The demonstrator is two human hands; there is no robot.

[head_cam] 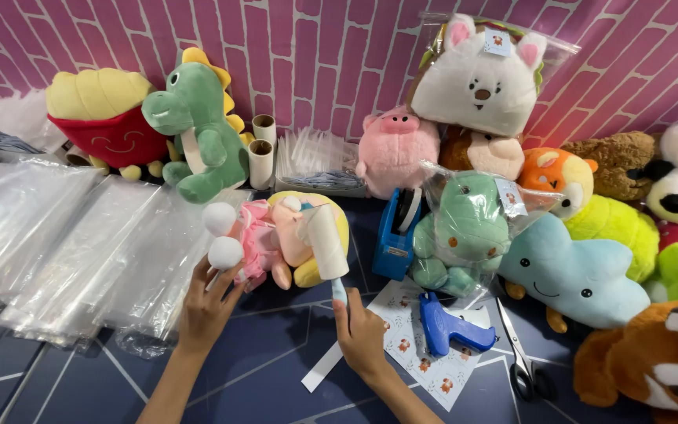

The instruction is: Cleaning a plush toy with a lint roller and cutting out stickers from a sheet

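A plush doll point(280, 235) in a pink dress with yellow hair and white pompom feet lies on the dark blue surface at the centre. My left hand point(205, 308) grips one of its white feet. My right hand point(361, 334) holds the blue handle of a white lint roller point(328, 245), whose roll rests against the doll's head.
Stacks of clear plastic bags point(64, 251) lie at the left. A blue tape dispenser point(395, 235), a bagged green plush point(464, 232), a blue tagging gun point(442, 328), a sticker sheet point(413, 353) and scissors point(523, 365) sit to the right. Many plush toys line the pink brick wall.
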